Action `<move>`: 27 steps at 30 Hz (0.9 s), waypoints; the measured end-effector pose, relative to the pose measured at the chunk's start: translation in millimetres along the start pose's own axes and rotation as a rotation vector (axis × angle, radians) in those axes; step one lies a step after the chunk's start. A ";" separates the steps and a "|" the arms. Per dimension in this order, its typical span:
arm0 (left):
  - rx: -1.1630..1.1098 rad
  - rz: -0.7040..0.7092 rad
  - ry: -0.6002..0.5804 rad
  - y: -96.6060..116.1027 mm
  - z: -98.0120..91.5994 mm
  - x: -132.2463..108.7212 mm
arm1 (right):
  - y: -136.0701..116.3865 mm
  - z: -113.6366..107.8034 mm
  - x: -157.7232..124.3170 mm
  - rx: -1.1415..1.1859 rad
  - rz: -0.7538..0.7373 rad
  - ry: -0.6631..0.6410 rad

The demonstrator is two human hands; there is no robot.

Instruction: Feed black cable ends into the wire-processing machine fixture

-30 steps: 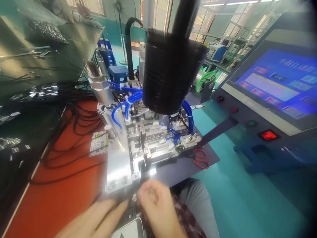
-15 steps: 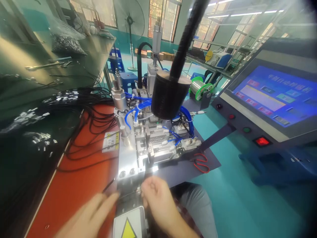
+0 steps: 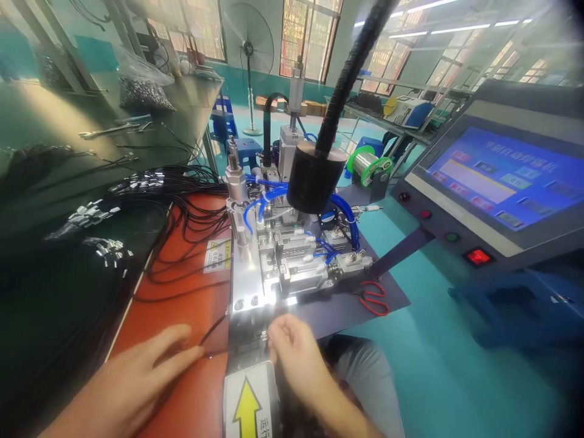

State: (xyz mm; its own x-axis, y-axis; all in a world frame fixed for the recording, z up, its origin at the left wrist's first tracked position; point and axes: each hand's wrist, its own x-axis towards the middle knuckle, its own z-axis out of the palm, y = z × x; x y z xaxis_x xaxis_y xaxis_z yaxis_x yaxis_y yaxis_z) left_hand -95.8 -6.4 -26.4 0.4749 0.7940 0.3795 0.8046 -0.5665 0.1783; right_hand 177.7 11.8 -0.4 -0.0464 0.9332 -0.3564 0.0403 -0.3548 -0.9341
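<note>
My left hand point(image 3: 146, 365) rests over the orange table point(image 3: 182, 310), thumb and fingers apart, its fingertips beside a thin black cable point(image 3: 213, 329). My right hand point(image 3: 298, 359) is closed in a pinch at the front edge of the metal machine point(image 3: 246, 277); what its fingertips hold is too small to make out. Between the hands lies a dark feed track point(image 3: 249, 334), and below it a white label with a yellow arrow point(image 3: 247, 407). Blue air tubes point(image 3: 349, 213) curve over the machine's cylinders.
A black lamp head point(image 3: 314, 179) hangs over the machine. Bundles of black cables with metal tips point(image 3: 109, 252) lie at the left. Red-handled scissors point(image 3: 374, 298) and a solder wire spool point(image 3: 369, 165) are at the right, beside a touchscreen panel point(image 3: 506, 176).
My left hand has moved left, away from the track, and its fingers are spread wider. My right hand stays pinched at the track. The whole view has shifted slightly.
</note>
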 end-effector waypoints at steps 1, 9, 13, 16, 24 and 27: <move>-0.009 0.015 0.015 -0.4 1.2 2.6 | 0.2 0.2 -0.1 -0.010 -0.001 -0.001; -0.034 0.007 0.079 -1.7 13.5 -9.5 | 10.7 -12.1 -10.2 -0.414 -0.461 0.087; -0.049 -0.001 0.075 -2.2 14.3 -9.7 | 13.9 -20.9 -16.2 -0.718 -0.763 0.033; -0.071 -0.041 0.056 -0.6 13.9 -9.2 | 7.7 -22.7 -17.3 -0.940 -0.850 0.077; -0.108 -0.071 0.079 -0.4 15.5 -8.3 | 25.7 -40.1 -29.3 -0.518 -0.564 0.285; -0.112 -0.066 0.083 0.4 15.1 -5.7 | 74.3 -52.0 -40.0 -0.318 -0.324 0.407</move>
State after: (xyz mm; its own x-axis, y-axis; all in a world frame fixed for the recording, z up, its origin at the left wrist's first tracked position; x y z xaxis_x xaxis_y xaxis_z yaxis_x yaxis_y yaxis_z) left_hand -92.8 -7.9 -42.2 0.3876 0.8120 0.4364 0.7861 -0.5384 0.3036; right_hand 234.4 -48.8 -54.4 0.2768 0.9601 0.0405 0.3868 -0.0727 -0.9193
